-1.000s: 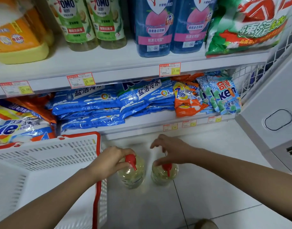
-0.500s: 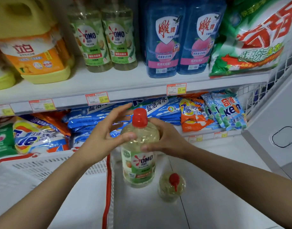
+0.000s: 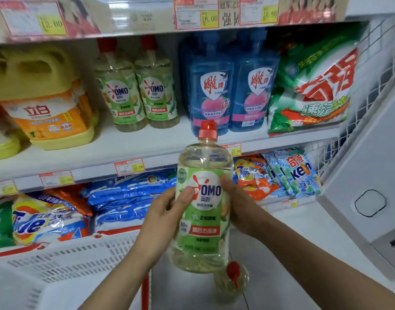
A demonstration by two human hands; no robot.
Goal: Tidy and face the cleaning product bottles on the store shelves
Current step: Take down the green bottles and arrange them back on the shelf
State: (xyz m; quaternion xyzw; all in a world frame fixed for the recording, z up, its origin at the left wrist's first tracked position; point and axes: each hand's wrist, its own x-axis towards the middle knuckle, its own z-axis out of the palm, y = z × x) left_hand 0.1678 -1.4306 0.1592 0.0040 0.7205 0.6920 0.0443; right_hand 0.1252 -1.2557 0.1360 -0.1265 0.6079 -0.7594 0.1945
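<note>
Left hand (image 3: 163,218), right hand (image 3: 239,206): grips wrapped round OMO bottle (image 3: 203,211); spare bottle (image 3: 233,278) on floor (image 3: 187,291) beneath.

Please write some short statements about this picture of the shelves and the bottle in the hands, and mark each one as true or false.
1. The left hand and the right hand both hold the held OMO bottle. True.
2. Its cap is blue. False: it is red.
3. A second bottle stands on the floor below it. True.
4. No OMO bottles stand on the shelf with the yellow jug. False: two shelf OMO bottles stand between the jug and the blue bottles.
5. The held bottle's label faces the camera. True.
</note>
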